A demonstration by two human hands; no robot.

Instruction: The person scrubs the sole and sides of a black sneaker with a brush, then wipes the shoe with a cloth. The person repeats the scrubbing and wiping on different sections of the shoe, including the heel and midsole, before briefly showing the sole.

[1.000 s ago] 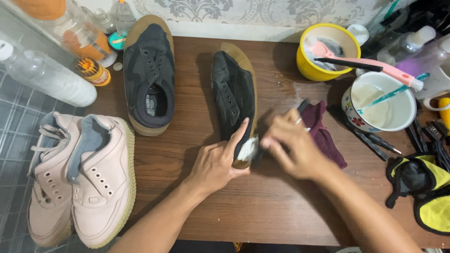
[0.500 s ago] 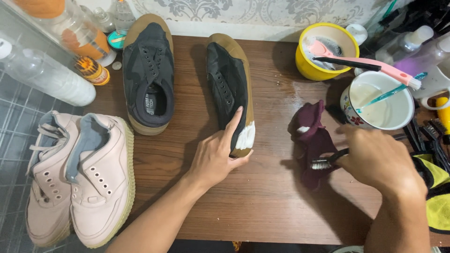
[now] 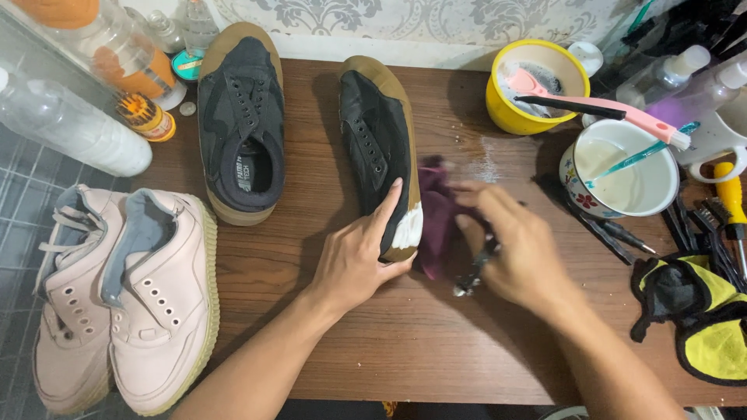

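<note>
Left hand [image 3: 354, 260] lies flat and open, steadying a black canvas shoe [image 3: 379, 152] with foamy white toe. Right hand [image 3: 517, 253], blurred, is closed around a small brush [image 3: 472, 274], touching a crumpled maroon cloth [image 3: 437, 218] on the wooden tabletop [image 3: 436, 342].

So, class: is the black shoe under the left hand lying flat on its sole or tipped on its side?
Tipped on its side: the black shoe shows its tan sole edge, steadied by the left hand.
</note>
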